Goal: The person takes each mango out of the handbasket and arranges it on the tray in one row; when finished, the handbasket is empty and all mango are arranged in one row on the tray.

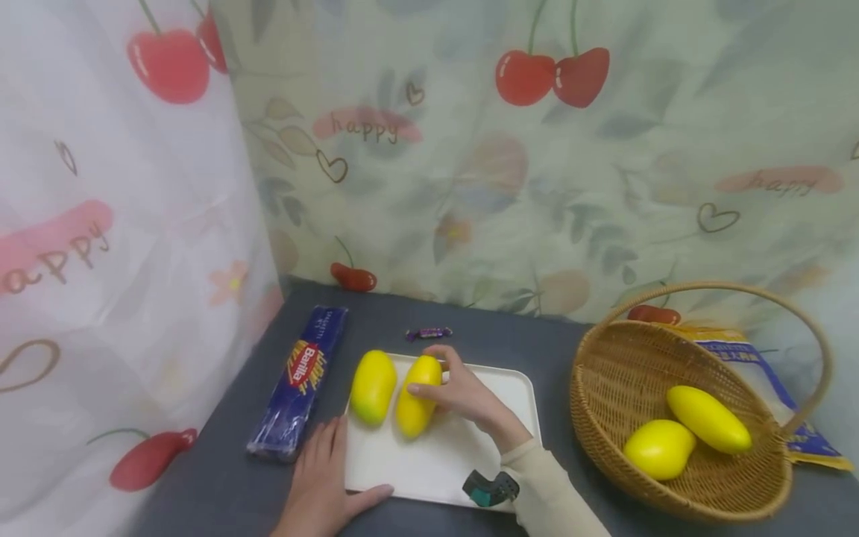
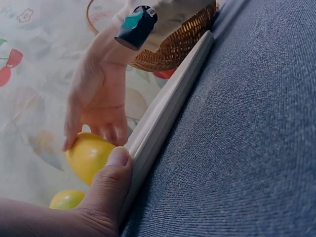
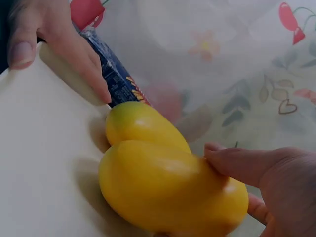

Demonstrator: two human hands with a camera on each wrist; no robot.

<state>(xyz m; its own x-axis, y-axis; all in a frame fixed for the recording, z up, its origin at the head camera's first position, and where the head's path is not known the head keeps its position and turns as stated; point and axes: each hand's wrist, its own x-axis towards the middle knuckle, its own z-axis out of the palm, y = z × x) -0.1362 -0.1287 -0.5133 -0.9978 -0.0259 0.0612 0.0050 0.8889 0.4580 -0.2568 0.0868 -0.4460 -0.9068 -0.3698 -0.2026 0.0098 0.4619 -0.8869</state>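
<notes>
In the head view a white tray (image 1: 429,470) lies on the dark cloth with two yellow mangoes at its left side. My right hand (image 1: 463,388) grips the right-hand mango (image 1: 417,403), thumb on the near side and fingers around the far end. Beside it the other mango (image 1: 373,388), greenish at its lower end, lies by the tray's left edge. My left hand (image 1: 322,477) rests at the tray's near left corner, fingers straight along the left side and thumb along the front rim. The right wrist view shows the gripped mango (image 3: 168,187) overlapping the greenish one (image 3: 143,123).
Left of the tray lies a blue Barilla spaghetti pack (image 1: 302,380). A purple wrapped candy (image 1: 429,333) is behind the tray. To the right, a wicker basket (image 1: 604,403) with a tall handle holds two yellow mangoes (image 1: 708,419), and a blue-and-yellow bag (image 1: 815,444) lies behind it.
</notes>
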